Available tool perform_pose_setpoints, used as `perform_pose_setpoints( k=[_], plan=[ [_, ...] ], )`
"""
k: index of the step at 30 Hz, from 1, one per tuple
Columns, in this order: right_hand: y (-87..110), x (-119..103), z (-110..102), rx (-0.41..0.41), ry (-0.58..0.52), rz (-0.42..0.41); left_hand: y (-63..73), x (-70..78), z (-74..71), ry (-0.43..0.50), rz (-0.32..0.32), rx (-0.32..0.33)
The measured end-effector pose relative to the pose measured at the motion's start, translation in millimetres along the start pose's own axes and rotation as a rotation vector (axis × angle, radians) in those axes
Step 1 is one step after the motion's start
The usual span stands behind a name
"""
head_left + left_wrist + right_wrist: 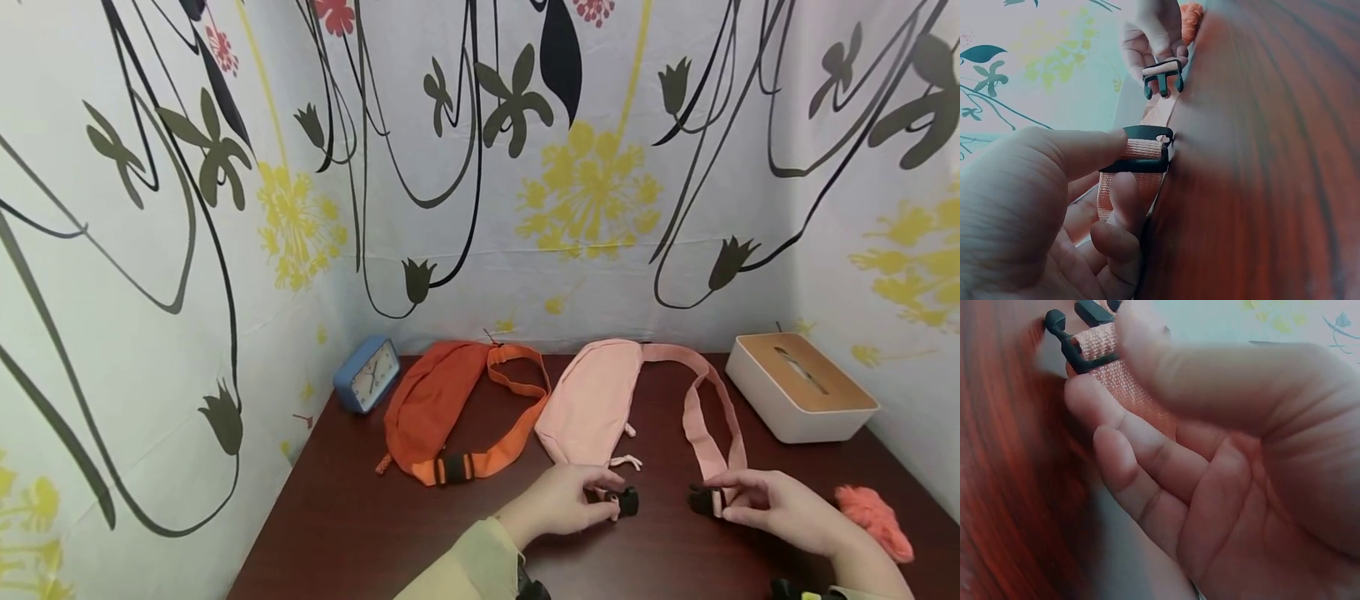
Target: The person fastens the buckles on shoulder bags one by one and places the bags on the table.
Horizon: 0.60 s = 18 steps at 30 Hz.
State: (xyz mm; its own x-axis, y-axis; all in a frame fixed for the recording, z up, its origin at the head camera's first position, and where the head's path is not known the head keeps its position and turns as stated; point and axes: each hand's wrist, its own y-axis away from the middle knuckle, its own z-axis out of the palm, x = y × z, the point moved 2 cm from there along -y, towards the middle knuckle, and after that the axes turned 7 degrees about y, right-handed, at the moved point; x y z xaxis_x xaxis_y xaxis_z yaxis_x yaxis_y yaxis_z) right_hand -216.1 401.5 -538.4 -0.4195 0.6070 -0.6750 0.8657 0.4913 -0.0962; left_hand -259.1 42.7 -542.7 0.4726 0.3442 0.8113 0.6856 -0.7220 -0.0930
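Note:
A pink waist bag point(592, 400) lies on the table, its strap point(692, 408) looping off to the right. My left hand point(566, 502) pinches the black socket half of its buckle point(1141, 164) between thumb and fingers, pink webbing threaded through it. In my right hand point(787, 508) is the pronged half of the buckle point(1163, 76), gripped by thumb and fingertips at its webbing end. The two halves face each other with a gap between them. In the right wrist view the thumb covers part of the pronged half point(1088, 353).
An orange waist bag point(435, 404) with its buckle point(454, 468) fastened lies left of the pink one. A blue clock point(367, 375) stands at the back left. At the right are a white tissue box point(798, 392) with a wooden lid and a coral yarn bundle point(875, 521).

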Motion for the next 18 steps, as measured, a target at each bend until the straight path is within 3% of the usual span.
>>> perform_pose_setpoints(
  k=[8,12,18],
  plan=[
    [-5.7,0.0,4.3,0.054,0.108,0.046,-0.5,-2.6,2.6,0.025,-0.041,0.018],
    [-11.3,-3.1,9.5,0.111,0.158,0.048,-0.5,-3.1,1.7,-0.005,-0.023,0.034],
    [-21.0,-7.2,17.7,0.175,0.128,0.025,-0.7,-5.6,2.2,-0.008,0.012,0.049]
  ],
)
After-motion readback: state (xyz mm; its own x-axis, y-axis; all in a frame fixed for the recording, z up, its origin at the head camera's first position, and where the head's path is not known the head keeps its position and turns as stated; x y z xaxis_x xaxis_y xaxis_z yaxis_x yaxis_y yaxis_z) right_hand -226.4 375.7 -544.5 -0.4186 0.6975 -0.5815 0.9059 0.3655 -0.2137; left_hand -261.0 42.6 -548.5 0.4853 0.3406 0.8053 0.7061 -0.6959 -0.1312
